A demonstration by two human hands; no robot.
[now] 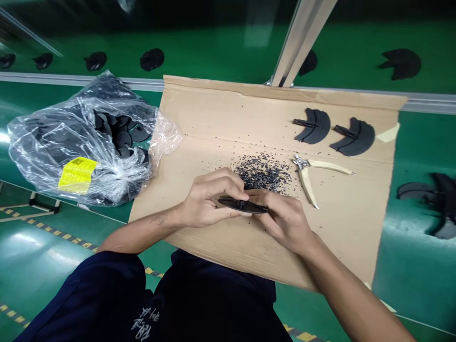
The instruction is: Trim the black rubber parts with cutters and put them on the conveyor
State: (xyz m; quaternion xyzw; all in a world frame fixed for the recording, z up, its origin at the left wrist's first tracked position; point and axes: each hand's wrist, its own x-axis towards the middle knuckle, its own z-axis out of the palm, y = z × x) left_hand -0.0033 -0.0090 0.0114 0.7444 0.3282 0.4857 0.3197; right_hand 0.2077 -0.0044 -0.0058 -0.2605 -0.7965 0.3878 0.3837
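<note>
Both hands grip one thin, curved black plastic part [239, 204], seen nearly edge-on above the cardboard sheet [213, 247]. My left hand [210, 197] pinches its left end between thumb and fingers. On its right end, the fingers of my right hand [285, 213] are closed. Just beyond the hands lies a heap of tiny black plastic scraps [263, 173]. To the right of the heap, cream-handled side cutters [309, 173] rest with their handles spread. Two fan-shaped black parts with stems, a left one [315, 126] and a right one [358, 137], lie farther back.
A clear plastic bag [46, 142] with a yellow label holds black discs at the left. More dark parts [440, 199] sit on the green surface at the right. Behind a metal rail, several black parts [152, 59] are spaced out, and a metal post [302, 42] rises there.
</note>
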